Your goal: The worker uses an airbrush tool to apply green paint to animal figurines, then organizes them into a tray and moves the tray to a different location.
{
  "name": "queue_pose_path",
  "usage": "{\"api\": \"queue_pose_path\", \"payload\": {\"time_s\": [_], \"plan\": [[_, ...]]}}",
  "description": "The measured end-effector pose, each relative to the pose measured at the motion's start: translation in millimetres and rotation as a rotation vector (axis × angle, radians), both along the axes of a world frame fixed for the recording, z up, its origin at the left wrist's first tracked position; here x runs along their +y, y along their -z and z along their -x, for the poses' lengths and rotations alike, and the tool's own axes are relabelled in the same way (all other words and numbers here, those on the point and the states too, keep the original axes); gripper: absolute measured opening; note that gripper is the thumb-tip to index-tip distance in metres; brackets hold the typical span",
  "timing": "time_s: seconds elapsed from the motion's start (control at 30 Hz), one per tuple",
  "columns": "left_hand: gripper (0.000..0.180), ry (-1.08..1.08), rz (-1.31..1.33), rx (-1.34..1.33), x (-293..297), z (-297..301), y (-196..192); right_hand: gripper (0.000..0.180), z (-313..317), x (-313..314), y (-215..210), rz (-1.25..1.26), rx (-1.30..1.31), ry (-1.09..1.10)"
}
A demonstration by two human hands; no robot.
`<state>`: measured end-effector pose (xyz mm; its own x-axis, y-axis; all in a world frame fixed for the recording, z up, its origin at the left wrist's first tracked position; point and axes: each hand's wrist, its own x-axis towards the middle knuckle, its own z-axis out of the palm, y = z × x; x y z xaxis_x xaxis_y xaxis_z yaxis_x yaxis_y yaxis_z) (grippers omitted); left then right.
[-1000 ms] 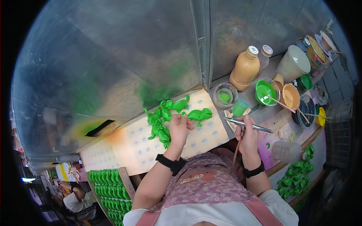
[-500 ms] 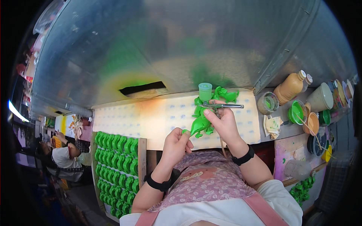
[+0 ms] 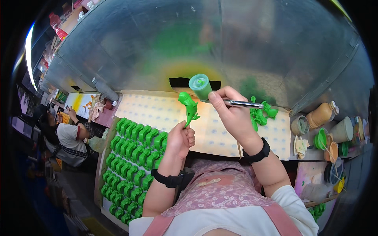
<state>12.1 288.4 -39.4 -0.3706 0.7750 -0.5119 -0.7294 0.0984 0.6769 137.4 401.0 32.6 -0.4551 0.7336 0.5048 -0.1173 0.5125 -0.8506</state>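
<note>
Green figurine (image 3: 188, 107): held in the air over the patterned paper sheet (image 3: 220, 139), left of its middle, tail end down. Left hand (image 3: 181, 138): closed, thumb and fingers pinching the tail near the sheet's front edge. Right hand (image 3: 232, 115): wrapped around the metal airbrush (image 3: 247, 104), nozzle end toward the figurine, not touching it. Trigger position cannot be told.

Risks, as judged: the grip covers only the narrow tail, so a loose pinch may let the body swivel or drop. Excess tilt of the paint cup (image 3: 201, 88) may spill its contents. Overly close spraying may cause runs. Stray mist may reach the piled figurines (image 3: 258, 117) at the sheet's right end or the left hand's fingers.
</note>
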Motion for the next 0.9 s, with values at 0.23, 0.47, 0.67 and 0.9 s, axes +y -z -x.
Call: {"api": "queue_pose_path", "payload": {"time_s": [0.23, 0.47, 0.67, 0.9], "plan": [[0.02, -0.057, -0.037, 0.024, 17, -6, -2, 0.02, 0, -1, -15, -0.123, -0.013, 0.097], [0.02, -0.034, -0.05, 0.11, 29, -14, -2, 0.017, -11, 2, -21, -0.141, -0.091, 0.142], [0.02, -0.046, -0.052, 0.211, 38, -19, -2, 0.02, -27, 4, -25, -0.086, -0.208, 0.108], [0.021, -0.015, -0.065, 0.327, 43, -22, 0, 0.021, -24, 17, -31, -0.142, -0.1, 0.168]]}}
